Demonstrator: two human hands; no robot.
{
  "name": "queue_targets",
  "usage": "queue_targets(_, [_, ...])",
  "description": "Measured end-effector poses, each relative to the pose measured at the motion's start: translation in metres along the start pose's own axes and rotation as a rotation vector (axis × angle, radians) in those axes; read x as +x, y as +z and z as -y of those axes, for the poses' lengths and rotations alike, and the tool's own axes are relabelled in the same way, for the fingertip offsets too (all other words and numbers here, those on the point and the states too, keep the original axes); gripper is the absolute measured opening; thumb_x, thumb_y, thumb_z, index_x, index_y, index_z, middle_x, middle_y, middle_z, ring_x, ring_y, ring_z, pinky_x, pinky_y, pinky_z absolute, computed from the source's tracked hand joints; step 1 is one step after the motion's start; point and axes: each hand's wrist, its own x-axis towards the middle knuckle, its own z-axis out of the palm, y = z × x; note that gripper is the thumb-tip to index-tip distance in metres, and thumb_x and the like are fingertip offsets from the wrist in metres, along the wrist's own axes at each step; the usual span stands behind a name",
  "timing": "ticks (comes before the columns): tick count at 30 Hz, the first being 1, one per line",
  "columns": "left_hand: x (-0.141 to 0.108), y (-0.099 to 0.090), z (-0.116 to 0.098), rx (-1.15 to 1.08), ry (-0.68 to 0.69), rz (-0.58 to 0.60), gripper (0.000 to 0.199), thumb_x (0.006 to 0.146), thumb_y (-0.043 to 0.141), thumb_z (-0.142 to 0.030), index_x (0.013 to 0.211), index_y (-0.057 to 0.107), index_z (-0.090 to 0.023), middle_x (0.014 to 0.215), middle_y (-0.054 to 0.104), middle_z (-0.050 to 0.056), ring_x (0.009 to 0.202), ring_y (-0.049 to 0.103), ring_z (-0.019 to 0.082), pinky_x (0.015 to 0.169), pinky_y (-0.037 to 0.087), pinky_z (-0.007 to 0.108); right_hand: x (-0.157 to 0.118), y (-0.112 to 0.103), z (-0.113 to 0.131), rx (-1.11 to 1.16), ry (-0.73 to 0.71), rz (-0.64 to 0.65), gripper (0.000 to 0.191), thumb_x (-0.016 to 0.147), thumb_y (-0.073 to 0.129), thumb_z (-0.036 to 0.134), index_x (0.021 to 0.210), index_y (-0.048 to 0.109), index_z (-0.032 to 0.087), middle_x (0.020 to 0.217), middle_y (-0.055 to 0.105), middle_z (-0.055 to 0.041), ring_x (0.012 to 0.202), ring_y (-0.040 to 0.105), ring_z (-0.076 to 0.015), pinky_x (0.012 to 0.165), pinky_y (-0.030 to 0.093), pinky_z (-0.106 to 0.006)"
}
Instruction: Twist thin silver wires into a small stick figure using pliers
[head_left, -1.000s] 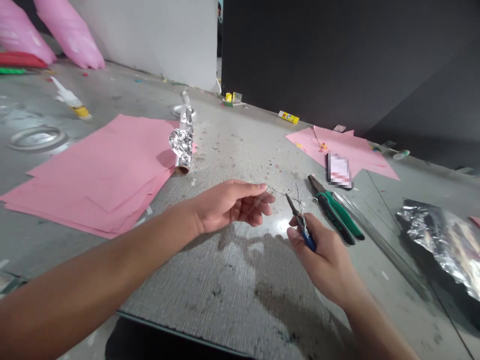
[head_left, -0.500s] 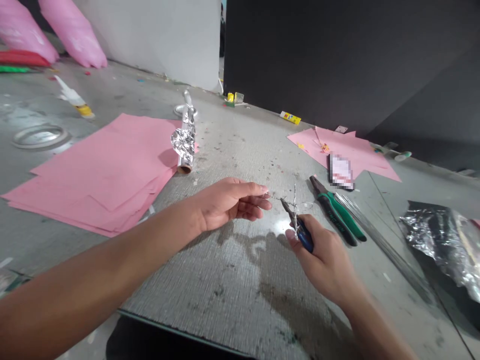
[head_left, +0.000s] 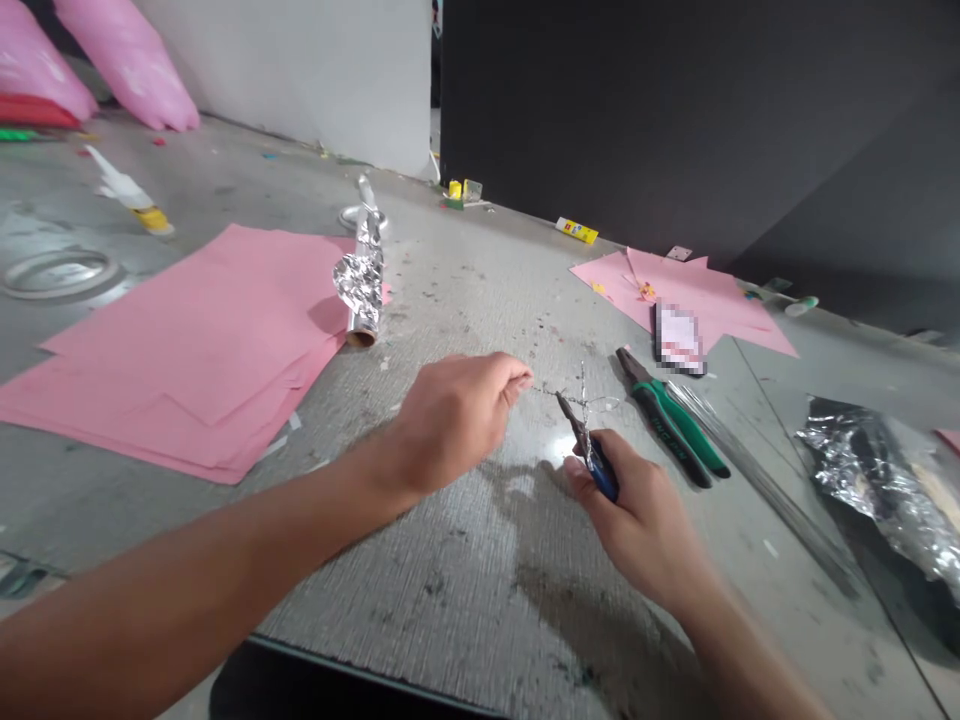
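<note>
Ideally, the twisted wire just right of frame centre, its end pinched by the left hand, is held taut against blue-handled pliers clasped in the right hand.

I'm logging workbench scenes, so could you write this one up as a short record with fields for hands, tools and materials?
Left hand: fingertips pinched on one end of a twisted wire
Right hand: closed around blue-handled pliers
Pliers' tips: at the twisted wire; whether clamped, too small to tell
Spare tool: green-handled pliers lying on the grey table
Materials, right: thin straight wires beside the green-handled pliers
Materials, left: pink sheets, foil roll at their right edge
</note>
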Motion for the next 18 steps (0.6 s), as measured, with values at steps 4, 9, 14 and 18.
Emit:
queue_targets(4, [0.001,0.002,0.008,0.036,0.206,-0.065,0.013,0.093,0.056,-0.016,0.092,0.069,-0.015,0.083,0.077,0.006,0.073,0.071,0.017,0.071,0.054,0.032,-0.001,-0.001,-0.001,-0.014,-0.03,-0.037,0.025,0.092,0.046,0.042,0.076,0.043,0.023,0.055,0.045,0.005,0.048,0.042,-0.0127,0.047,0.029,-0.025])
queue_targets(9, [0.006,-0.001,0.007,-0.506,-0.27,0.13,0.026,0.084,0.07,-0.033,0.102,0.07,-0.014,0.088,0.077,0.006,0.078,0.072,0.015,0.066,0.059,0.023,0.001,-0.004,-0.002,-0.028,-0.069,-0.128,0.023,0.091,0.046,0.04,0.076,0.041,0.024,0.054,0.045,0.0052,0.047,0.044,-0.013,0.045,0.031,-0.025])
queue_targets(14, [0.002,-0.001,-0.002,-0.532,-0.26,0.097,0.016,0.079,0.075,-0.027,0.09,0.073,-0.016,0.085,0.077,0.004,0.08,0.072,0.014,0.075,0.059,0.023,0.001,-0.005,-0.003,-0.015,-0.129,-0.166,0.019,0.092,0.047,0.039,0.081,0.044,0.023,0.057,0.051,0.0042,0.047,0.048,-0.0135,0.046,0.035,-0.025])
queue_targets(18, [0.001,-0.002,-0.008,-0.494,-0.153,-0.018,0.011,0.081,0.072,-0.02,0.091,0.073,-0.015,0.088,0.077,0.005,0.079,0.072,0.013,0.073,0.058,0.021,0.0,-0.005,-0.005,-0.024,-0.191,-0.234,0.016,0.092,0.048,0.036,0.084,0.046,0.023,0.06,0.052,0.0034,0.049,0.05,-0.0134,0.048,0.038,-0.025])
